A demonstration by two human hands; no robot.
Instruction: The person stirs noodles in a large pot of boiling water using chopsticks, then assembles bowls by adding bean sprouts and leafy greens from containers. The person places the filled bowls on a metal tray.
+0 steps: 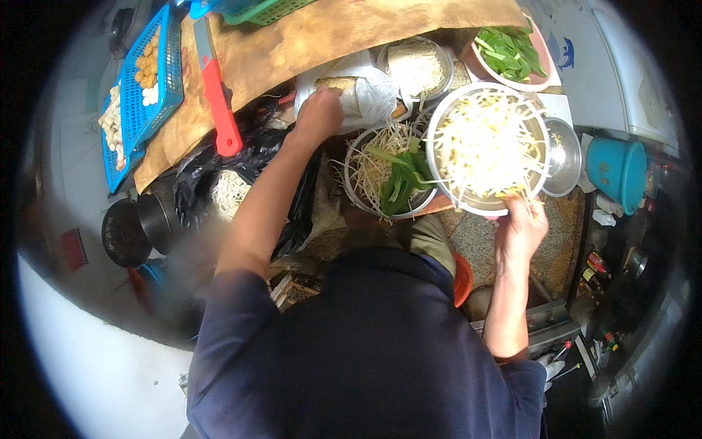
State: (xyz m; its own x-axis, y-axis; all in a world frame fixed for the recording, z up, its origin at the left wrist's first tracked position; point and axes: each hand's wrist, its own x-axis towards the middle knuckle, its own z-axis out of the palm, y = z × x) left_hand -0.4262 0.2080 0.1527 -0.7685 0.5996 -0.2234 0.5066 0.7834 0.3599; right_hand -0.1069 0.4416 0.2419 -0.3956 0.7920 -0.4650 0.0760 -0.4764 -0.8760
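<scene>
My right hand [521,222] grips the near rim of a metal bowl [488,206] heaped with bean sprouts [488,142]. My left hand [321,112] reaches to a white plastic bag [375,93] with a brownish food item [339,83] in its opening; the fingertips are partly hidden, so whether they hold anything is unclear. Between my hands, a second bowl [351,189] carries sprouts and green leaves [403,184]. Behind it stands a round container [447,82] of thin pale strands. Below my left forearm, a black plastic bag [192,192] holds more pale sprouts [230,193].
A red-handled knife [221,110] lies on a wooden board [307,38], its handle past the edge. Blue baskets [170,82] with food pieces stand left. At right are a pink basin [540,77] of greens, an empty-looking metal bowl [565,159] and a teal bucket [617,173].
</scene>
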